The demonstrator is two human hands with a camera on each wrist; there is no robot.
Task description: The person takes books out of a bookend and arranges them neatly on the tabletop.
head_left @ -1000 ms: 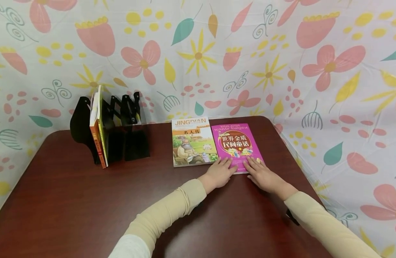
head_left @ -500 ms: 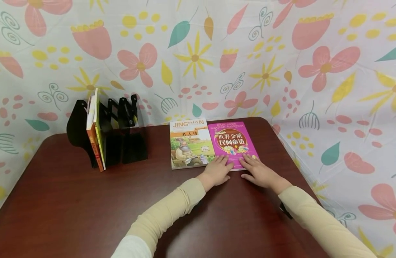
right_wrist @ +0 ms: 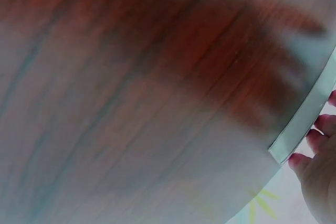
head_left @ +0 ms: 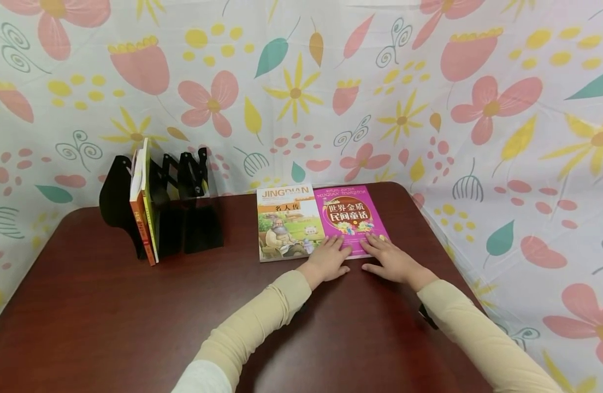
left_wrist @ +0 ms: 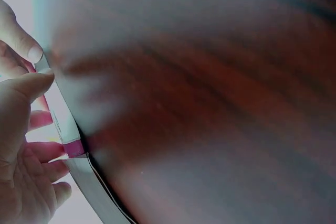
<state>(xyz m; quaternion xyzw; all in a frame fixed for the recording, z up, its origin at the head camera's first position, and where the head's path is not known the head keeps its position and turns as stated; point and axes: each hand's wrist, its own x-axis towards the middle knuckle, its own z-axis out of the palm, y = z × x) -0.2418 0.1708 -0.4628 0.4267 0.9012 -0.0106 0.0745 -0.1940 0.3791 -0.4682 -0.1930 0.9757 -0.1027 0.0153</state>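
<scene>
In the head view a magenta storybook lies flat on the table, cover up. My left hand rests straight fingers on its lower left part, by the border with the neighbouring book. On its lower right part lie the fingers of my right hand, spread and straight. Beside it on the left, edges meeting, is a book with a bearded man on its cover. The left wrist view has my left thumb at the books' near edge. In the right wrist view, right fingertips touch a pale book edge.
At the left stands a black expanding bookend with a few thin upright books in it. The dark red-brown table meets a flower-printed cloth along its back edge.
The magenta book has slid left and away from me, closing the narrow gap to the other book. Both hands have moved with it. The head view has shifted slightly.
</scene>
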